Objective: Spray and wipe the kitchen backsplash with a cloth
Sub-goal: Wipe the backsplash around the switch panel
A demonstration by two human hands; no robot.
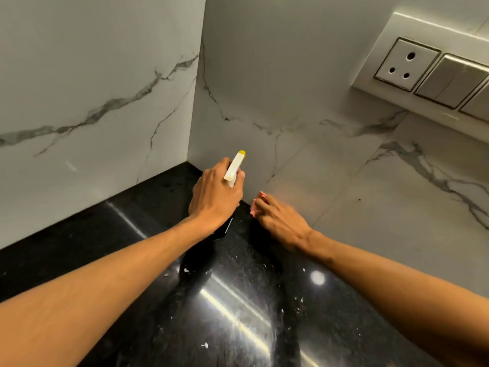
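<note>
Both bare forearms reach forward over the counter (148, 260) toward the inside corner of the backsplash (304, 144).

Left hand (215, 196): knuckles up, wrist slightly bent, fingers wrapped tight round the neck of a spray bottle (234, 168). One fingertip shows past the trigger. The white sprayer head tilts up and right, its yellow nozzle tip close to the right-hand wall panel. The bottle's dark body is mostly hidden under the hand and stands or hangs at the counter's back edge; contact with the counter cannot be told.

Right hand (281, 222): palm down, fingers extended toward the seam where wall meets counter, pressing on a pink cloth (256, 205). Only a small edge of cloth shows past the fingertips; whether the fingers pinch it or just lie flat on it cannot be told.

Backsplash: glossy white marble-look slabs with grey veins, two panels meeting at a straight vertical corner. Counter: polished black speckled stone, streaked with glare and dotted with white crumbs. A white rectangular switch plate (428, 72) with a three-pin socket sits on the wall, upper right.
</note>
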